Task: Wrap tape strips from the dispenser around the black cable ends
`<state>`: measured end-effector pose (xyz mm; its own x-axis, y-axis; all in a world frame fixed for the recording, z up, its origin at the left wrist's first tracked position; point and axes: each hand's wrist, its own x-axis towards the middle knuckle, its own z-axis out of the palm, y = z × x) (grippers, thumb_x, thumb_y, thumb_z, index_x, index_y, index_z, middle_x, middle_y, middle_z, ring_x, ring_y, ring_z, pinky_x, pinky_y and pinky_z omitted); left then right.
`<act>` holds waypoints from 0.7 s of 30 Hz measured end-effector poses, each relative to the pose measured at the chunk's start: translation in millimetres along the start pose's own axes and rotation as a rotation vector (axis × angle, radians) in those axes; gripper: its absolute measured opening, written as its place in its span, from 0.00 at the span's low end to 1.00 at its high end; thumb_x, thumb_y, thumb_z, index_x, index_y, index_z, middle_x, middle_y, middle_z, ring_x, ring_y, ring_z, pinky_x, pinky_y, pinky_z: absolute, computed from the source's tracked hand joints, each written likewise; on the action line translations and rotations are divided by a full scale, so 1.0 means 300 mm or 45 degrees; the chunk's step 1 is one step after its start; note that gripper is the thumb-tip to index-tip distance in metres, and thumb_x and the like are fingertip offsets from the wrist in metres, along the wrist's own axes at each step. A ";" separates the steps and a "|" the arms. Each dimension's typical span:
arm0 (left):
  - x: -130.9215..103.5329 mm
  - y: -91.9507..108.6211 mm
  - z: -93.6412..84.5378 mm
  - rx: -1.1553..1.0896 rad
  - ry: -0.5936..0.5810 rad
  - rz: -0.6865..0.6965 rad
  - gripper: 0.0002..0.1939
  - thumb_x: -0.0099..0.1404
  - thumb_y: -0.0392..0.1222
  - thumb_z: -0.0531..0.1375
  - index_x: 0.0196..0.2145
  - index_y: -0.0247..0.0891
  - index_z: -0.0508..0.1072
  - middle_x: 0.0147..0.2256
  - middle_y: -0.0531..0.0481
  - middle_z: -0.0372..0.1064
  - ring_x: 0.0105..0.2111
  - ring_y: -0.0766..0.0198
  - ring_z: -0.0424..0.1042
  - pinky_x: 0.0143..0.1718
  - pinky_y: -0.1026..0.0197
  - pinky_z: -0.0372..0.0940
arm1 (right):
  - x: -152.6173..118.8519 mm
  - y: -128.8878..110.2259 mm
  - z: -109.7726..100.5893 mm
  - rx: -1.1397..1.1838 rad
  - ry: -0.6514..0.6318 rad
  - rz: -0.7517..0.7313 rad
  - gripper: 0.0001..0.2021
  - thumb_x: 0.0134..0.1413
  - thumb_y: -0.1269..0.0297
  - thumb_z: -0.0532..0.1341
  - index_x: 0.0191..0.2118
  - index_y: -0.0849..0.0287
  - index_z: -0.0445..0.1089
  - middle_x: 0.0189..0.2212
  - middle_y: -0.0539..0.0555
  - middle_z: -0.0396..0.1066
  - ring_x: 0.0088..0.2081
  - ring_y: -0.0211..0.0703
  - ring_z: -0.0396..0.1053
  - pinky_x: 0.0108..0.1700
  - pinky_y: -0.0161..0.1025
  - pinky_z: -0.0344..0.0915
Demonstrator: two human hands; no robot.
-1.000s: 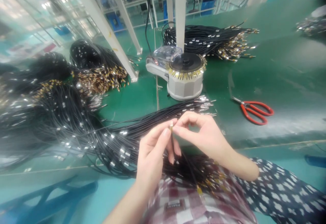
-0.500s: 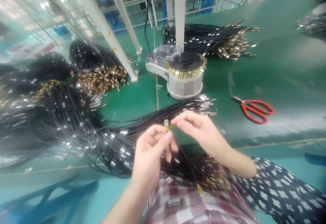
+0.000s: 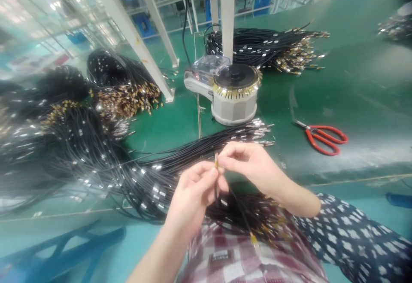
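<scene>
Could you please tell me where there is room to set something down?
Bare green tabletop lies between the red-handled metal scissors and the far black cable bundle, right of the round white machine. Heaped black cables crowd the left and the near middle.

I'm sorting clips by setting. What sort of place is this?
Most likely a factory or workshop where cables are handled: bundles of black cables with metal ends lie along a green worktop, with a white round machine and red-handled scissors or snips among them.

Head view — forward and down, close
</scene>
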<state>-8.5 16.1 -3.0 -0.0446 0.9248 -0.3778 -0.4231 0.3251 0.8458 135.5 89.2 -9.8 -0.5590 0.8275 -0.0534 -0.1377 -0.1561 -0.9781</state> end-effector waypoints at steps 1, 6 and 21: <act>0.003 -0.001 -0.004 -0.013 -0.047 -0.023 0.11 0.60 0.44 0.66 0.27 0.33 0.74 0.19 0.52 0.69 0.17 0.74 0.57 0.19 0.70 0.49 | 0.003 0.000 -0.001 0.005 -0.029 -0.008 0.09 0.51 0.61 0.67 0.26 0.59 0.71 0.25 0.50 0.71 0.30 0.39 0.69 0.38 0.40 0.66; 0.010 0.000 -0.001 -0.058 -0.121 -0.042 0.12 0.60 0.46 0.66 0.27 0.34 0.72 0.16 0.55 0.63 0.18 0.73 0.54 0.21 0.68 0.50 | 0.014 0.007 -0.003 -0.017 -0.140 -0.111 0.08 0.57 0.64 0.62 0.28 0.59 0.66 0.26 0.48 0.67 0.31 0.37 0.65 0.39 0.37 0.63; 0.026 -0.004 -0.041 0.067 -0.273 0.081 0.10 0.55 0.45 0.70 0.25 0.36 0.76 0.20 0.50 0.75 0.18 0.72 0.64 0.21 0.69 0.53 | 0.010 0.011 -0.030 0.063 -0.247 -0.109 0.06 0.49 0.64 0.70 0.29 0.60 0.74 0.27 0.48 0.68 0.30 0.35 0.66 0.36 0.36 0.63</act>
<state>-19.4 20.4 -11.6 0.1262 0.9628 -0.2391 -0.3772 0.2695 0.8861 140.9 96.0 -15.0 -0.6898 0.7202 0.0740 -0.2291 -0.1202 -0.9660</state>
